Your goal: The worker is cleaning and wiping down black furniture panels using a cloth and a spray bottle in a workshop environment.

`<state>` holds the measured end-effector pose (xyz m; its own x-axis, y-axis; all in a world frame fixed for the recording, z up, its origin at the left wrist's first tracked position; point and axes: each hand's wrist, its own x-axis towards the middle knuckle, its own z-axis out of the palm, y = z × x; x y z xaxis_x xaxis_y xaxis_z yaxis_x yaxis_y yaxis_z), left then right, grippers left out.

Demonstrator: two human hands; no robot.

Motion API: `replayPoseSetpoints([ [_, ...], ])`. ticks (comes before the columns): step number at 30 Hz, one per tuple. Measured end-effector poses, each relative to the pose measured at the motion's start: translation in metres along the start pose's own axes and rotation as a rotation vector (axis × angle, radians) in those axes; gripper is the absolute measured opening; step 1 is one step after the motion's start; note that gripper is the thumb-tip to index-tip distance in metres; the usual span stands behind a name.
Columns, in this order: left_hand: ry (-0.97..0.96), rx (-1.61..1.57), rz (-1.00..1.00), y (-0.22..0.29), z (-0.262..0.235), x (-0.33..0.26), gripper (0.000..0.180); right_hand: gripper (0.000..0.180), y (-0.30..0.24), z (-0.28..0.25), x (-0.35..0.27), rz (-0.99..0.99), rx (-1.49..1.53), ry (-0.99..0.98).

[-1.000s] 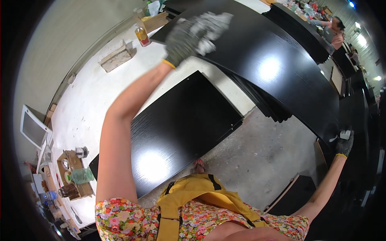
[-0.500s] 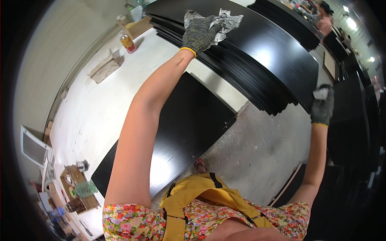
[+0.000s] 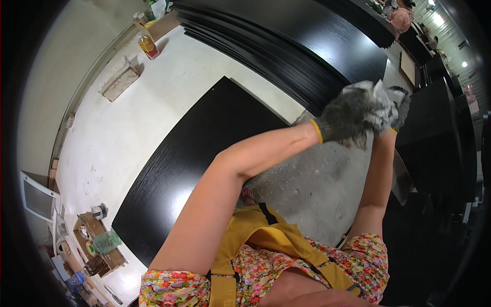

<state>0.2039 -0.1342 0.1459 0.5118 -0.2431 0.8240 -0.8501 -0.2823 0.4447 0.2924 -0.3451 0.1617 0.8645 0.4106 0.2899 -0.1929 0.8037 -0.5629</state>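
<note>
My left hand (image 3: 348, 113), in a dark grey knitted glove with a yellow cuff, is closed around a crumpled grey-white rag (image 3: 379, 105). It has come up against my right hand (image 3: 401, 107), gloved the same way, at the near right end of a stack of black panels (image 3: 276, 56). The rag and left glove cover much of the right hand, so its fingers and anything in them are hidden. A single black panel (image 3: 204, 138) with a glossy wood-grain face lies below the stack on a white worktop, under my left forearm.
On the white worktop (image 3: 92, 153) stand a bottle of reddish liquid (image 3: 148, 46) and a small block-like piece (image 3: 120, 82). A cardboard box (image 3: 94, 227) with a green plastic bottle (image 3: 106, 242) sits lower left. More black panels (image 3: 434, 138) stand at right. Another person (image 3: 401, 19) is far right.
My left hand has swept right with the rag, from the stack's far left part to my right hand. The view has shifted slightly, and my right hand has moved a little up and left.
</note>
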Motion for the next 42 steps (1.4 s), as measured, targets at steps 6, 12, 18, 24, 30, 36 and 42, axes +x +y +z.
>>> replayPoseSetpoints([
  [6,-0.395,-0.29,-0.493,0.084,-0.09,-0.125,0.052,0.035,-0.048,-0.058,-0.063,-0.433,0.143,0.027],
  [12,0.574,0.035,-1.362,0.15,-0.233,-0.258,0.044,0.047,0.029,-0.031,-0.162,-0.317,-0.048,0.216],
  [18,0.065,1.097,-1.237,0.19,-0.272,-0.401,0.057,0.036,0.2,0.04,-0.132,-0.002,-0.826,0.136],
  [24,0.15,1.386,-1.077,0.093,-0.287,-0.395,0.062,0.041,0.212,0.03,-0.116,-0.043,-0.99,0.172],
  [30,-0.017,1.222,-0.701,-0.014,-0.193,-0.279,0.037,0.05,0.187,0.036,-0.127,0.159,-0.566,0.319],
  [36,-0.203,0.253,-0.63,0.06,-0.054,-0.242,0.048,0.048,0.156,0.013,-0.156,0.073,-0.403,0.47],
  [42,0.369,-0.434,-1.353,0.189,-0.122,-0.315,0.049,0.046,0.17,0.013,-0.159,0.06,-0.297,0.509],
])
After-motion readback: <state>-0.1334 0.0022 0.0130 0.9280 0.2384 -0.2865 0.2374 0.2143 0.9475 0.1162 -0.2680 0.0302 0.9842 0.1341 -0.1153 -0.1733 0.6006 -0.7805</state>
